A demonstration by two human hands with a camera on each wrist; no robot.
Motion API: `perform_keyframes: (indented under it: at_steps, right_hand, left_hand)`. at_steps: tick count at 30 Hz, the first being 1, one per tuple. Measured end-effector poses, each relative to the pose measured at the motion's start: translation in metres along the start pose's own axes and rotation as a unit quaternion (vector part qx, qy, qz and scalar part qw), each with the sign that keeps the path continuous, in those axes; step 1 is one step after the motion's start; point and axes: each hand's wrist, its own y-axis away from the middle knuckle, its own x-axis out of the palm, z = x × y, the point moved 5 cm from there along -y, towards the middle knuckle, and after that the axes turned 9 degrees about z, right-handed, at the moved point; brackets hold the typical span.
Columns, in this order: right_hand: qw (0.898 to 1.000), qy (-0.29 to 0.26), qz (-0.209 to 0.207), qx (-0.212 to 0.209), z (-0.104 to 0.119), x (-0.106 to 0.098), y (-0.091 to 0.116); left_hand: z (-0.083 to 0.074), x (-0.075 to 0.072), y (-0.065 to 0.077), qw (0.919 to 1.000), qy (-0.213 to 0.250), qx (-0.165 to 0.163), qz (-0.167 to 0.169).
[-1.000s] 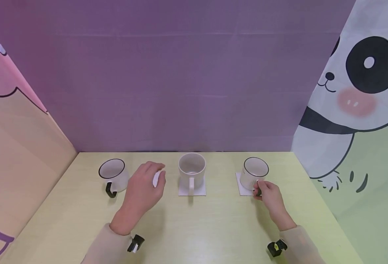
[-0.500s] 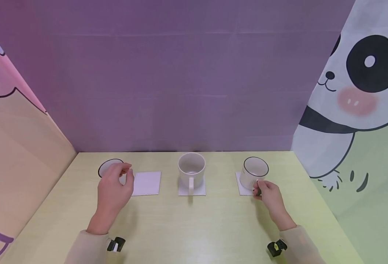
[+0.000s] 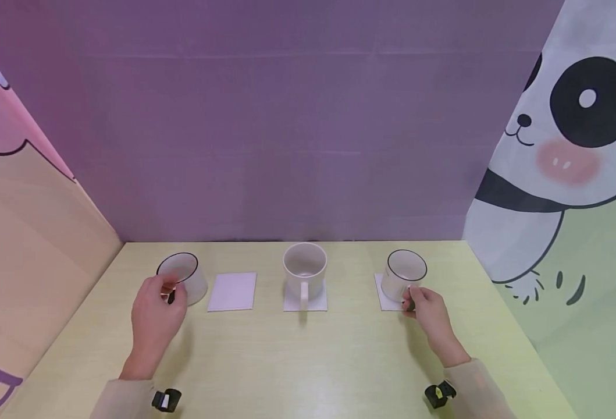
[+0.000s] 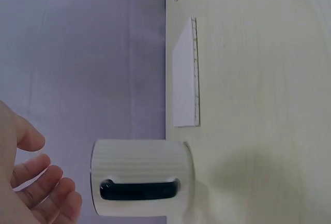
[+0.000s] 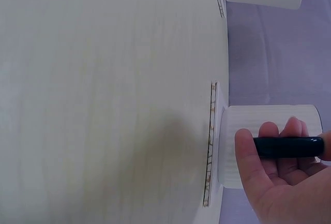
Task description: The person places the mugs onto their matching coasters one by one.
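Observation:
On the left stands a white mug (image 3: 196,286) with a dark rim and a black handle (image 4: 138,190), directly on the table. My left hand (image 3: 156,314) is near that handle, its thumb and fingers apart with a gap between them; in the left wrist view it is beside the rim, holding nothing. My right hand (image 3: 433,317) grips the black handle (image 5: 289,147) of a similar dark-rimmed mug (image 3: 399,282), which is on a white square coaster (image 3: 383,297) at the right. The fingers wrap round this handle in the right wrist view.
Between the hands, an all-white mug (image 3: 305,265) sits on a coaster (image 3: 291,304), its handle facing me. Another coaster (image 3: 232,291) lies bare between this mug and the left one. A purple cloth backdrop (image 3: 297,139) rises at the table's far edge.
My left hand has moved left, from beside the bare coaster across to the left mug's handle, uncovering the coaster. My right hand and all the mugs have stayed in place.

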Motion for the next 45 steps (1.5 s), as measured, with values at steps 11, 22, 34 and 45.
perform_keyframes:
  at_steps: [11,22,34,45]
  right_hand:
    - [1.000,0.001,-0.003,-0.003,0.000,0.001,0.001]
    - [1.000,0.001,-0.004,-0.004,0.000,0.001,0.000]
    - [1.000,0.004,0.017,0.019,0.003,-0.001,0.000]
    - [0.990,0.135,0.043,0.012,0.011,-0.010,0.004]
  left_hand:
    - [0.034,0.000,0.007,0.9886,0.034,-0.137,0.054]
    - [0.063,0.010,0.012,0.9588,0.086,-0.232,0.139]
    - [0.071,0.023,0.010,0.9155,0.243,-0.257,0.191]
    - [0.067,0.021,0.010,0.9028,0.289,-0.253,0.194]
